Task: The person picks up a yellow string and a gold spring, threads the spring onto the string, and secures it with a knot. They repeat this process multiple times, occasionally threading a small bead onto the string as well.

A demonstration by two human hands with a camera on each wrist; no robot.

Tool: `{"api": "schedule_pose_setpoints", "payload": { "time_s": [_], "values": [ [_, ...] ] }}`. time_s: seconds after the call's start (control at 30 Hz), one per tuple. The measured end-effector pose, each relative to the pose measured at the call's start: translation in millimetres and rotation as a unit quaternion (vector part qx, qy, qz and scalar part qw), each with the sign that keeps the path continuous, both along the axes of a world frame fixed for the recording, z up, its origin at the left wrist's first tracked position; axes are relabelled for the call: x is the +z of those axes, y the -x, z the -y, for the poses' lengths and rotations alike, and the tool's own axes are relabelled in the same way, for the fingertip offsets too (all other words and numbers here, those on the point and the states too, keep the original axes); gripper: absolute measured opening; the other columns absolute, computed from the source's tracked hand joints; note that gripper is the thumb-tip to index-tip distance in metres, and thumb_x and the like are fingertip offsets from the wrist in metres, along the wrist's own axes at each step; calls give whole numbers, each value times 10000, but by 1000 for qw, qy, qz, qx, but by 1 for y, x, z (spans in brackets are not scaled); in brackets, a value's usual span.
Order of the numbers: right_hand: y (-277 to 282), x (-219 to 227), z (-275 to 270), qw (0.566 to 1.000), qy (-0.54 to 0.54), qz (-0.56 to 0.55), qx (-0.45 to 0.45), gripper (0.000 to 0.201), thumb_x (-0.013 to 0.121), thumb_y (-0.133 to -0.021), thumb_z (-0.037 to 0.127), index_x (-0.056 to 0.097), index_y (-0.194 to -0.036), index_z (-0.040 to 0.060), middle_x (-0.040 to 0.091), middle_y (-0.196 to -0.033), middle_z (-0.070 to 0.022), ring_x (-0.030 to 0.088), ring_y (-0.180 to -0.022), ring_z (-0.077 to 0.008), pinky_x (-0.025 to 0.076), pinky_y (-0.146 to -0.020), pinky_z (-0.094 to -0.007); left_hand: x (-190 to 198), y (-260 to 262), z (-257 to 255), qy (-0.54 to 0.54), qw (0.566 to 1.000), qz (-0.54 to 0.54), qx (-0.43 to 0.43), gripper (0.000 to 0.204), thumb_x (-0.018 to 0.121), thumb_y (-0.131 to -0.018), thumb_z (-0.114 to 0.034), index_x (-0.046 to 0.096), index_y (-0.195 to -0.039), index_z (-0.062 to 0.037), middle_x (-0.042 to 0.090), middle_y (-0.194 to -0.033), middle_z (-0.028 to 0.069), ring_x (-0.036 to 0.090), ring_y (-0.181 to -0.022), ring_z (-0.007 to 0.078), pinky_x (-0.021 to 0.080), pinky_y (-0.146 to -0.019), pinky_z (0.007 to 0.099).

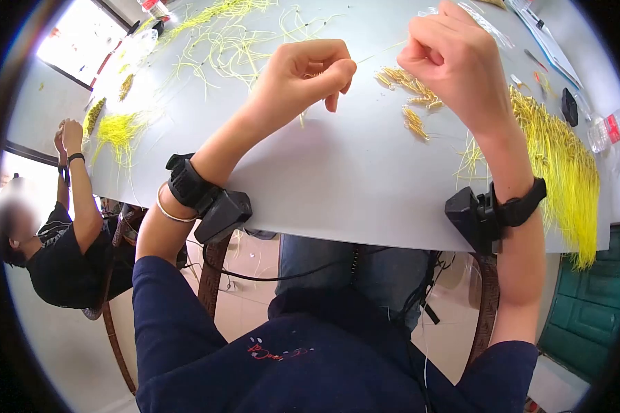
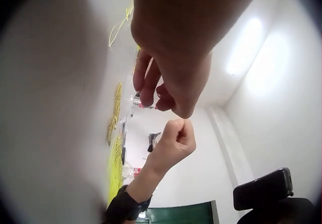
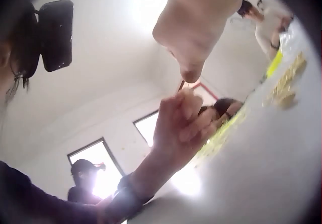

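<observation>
Two hands work apart, joined by a thin strand (image 1: 382, 52): the left hand (image 1: 297, 79), at 12 o'clock in the head view, pinches its end between thumb and forefinger, and the right hand (image 1: 458, 62), between 1 and 2 o'clock, is curled round the other. A small gold piece (image 1: 314, 68) shows partly under the left fingers; how firmly it is held I cannot tell.

The strand looks straight, so a hard pull from the right could snap it or drag it out of the left pinch. A loose left grip might let the gold piece twist or drop. Near the right hand, toward 1 o'clock, lie gold coils (image 1: 410, 86); a lowered wrist could scatter them or catch an end. The loose strands (image 1: 231, 45) at 11 o'clock look easy to tangle if a forearm sweeps across. Farther out, the yellow bundle (image 1: 558, 151) near 3 o'clock could snag on the right wrist's strap (image 1: 523, 206).

Only the head view shows the strand clearly spanning the gap and the full layout of the table (image 1: 365, 172). The left wrist view adds bright ceiling lights (image 2: 245, 46) at 1 o'clock; the right wrist view adds a capped figure (image 3: 84, 176) near 8 o'clock, before a bright window.
</observation>
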State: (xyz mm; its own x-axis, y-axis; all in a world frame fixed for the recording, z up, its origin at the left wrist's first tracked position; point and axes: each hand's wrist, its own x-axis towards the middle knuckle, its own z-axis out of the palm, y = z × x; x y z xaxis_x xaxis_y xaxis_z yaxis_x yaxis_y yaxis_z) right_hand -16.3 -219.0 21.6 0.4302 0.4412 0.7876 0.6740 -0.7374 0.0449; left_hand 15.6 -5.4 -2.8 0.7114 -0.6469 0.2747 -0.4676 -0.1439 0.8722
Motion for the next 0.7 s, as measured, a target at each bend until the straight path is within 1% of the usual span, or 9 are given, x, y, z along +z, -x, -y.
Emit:
{"api": "schedule_pose_setpoints", "payload": {
  "time_s": [0.1, 0.2, 0.3, 0.33, 0.37, 0.47, 0.5, 0.57, 0.7],
  "values": [
    [-3, -3, 0, 1000, 8, -10, -17, 87, 617, -733, 24, 557, -670, 28, 491, -647, -53, 503, -608, -200, 382, -541, -260, -4, -2, 0, 7, 1000, -4, 24, 216, 522, -876, -185, 566, -736, -26, 535, -662, -5, 502, -537, 56, 415, -525, 191],
    [-3, -8, -5, 997, -53, -37, -33, 184, 609, -696, 24, 447, -609, 33, 379, -548, -49, 374, -504, -157, 328, -466, -269, -6, -1, -1, 0, 999, 4, 44, 202, 510, -897, -180, 597, -807, -21, 532, -667, -3, 495, -540, 50, 418, -530, 194],
    [-7, -11, -3, 992, -108, -16, -68, 50, 594, -791, 76, 573, -754, 48, 409, -543, -35, 366, -477, -120, 324, -461, -259, -11, -2, 0, -4, 1000, -3, 28, 179, 515, -900, -180, 624, -917, -40, 542, -698, -6, 504, -570, 52, 431, -551, 201],
    [-6, -10, -6, 981, -174, -60, -66, 64, 581, -822, 99, 592, -881, 76, 438, -551, -29, 383, -481, -107, 331, -466, -251, -12, -2, 0, -9, 1000, -16, 9, 190, 533, -884, -185, 641, -987, -68, 557, -729, -12, 520, -598, 60, 450, -573, 205],
    [-4, -10, -9, 963, -241, -104, -64, 161, 568, -853, 122, 611, -1008, 103, 468, -559, -22, 399, -485, -95, 339, -471, -243, -12, -2, 0, -9, 1000, -17, 9, 190, 533, -884, -185, 641, -987, -68, 557, -729, -12, 520, -598, 60, 450, -573, 205],
    [-1, -14, -11, 958, -239, -156, -7, 303, 560, -871, 140, 555, -1173, 147, 514, -586, -14, 442, -505, -73, 364, -494, -220, -12, -3, 0, -14, 999, -33, -1, 199, 533, -885, -176, 637, -1020, -73, 565, -746, -8, 526, -616, 61, 453, -583, 210],
    [1, -14, -13, 958, -239, -157, -6, 303, 560, -871, 140, 555, -1173, 147, 514, -586, -14, 442, -505, -73, 364, -494, -220, -12, -3, 0, -6, 999, -36, 1, 207, 544, -879, -177, 624, -1039, -72, 574, -754, 0, 531, -617, 62, 453, -582, 208],
    [4, -13, -18, 946, -164, -274, 52, 159, 571, -825, 108, 584, -978, 71, 585, -588, -92, 536, -465, -190, 400, -476, -284, -12, -2, 0, 2, 999, -41, 5, 220, 556, -874, -178, 611, -1058, -70, 584, -761, 8, 535, -619, 63, 453, -581, 205],
    [-2, -23, -20, 951, -143, -266, 65, 95, 568, -827, 73, 581, -920, 56, 566, -577, -75, 515, -475, -153, 384, -473, -259, -12, 0, 0, 37, 998, -46, 14, 242, 607, -849, -184, 571, -1025, -22, 611, -791, 35, 550, -628, 69, 444, -560, 198]
  ]
}}
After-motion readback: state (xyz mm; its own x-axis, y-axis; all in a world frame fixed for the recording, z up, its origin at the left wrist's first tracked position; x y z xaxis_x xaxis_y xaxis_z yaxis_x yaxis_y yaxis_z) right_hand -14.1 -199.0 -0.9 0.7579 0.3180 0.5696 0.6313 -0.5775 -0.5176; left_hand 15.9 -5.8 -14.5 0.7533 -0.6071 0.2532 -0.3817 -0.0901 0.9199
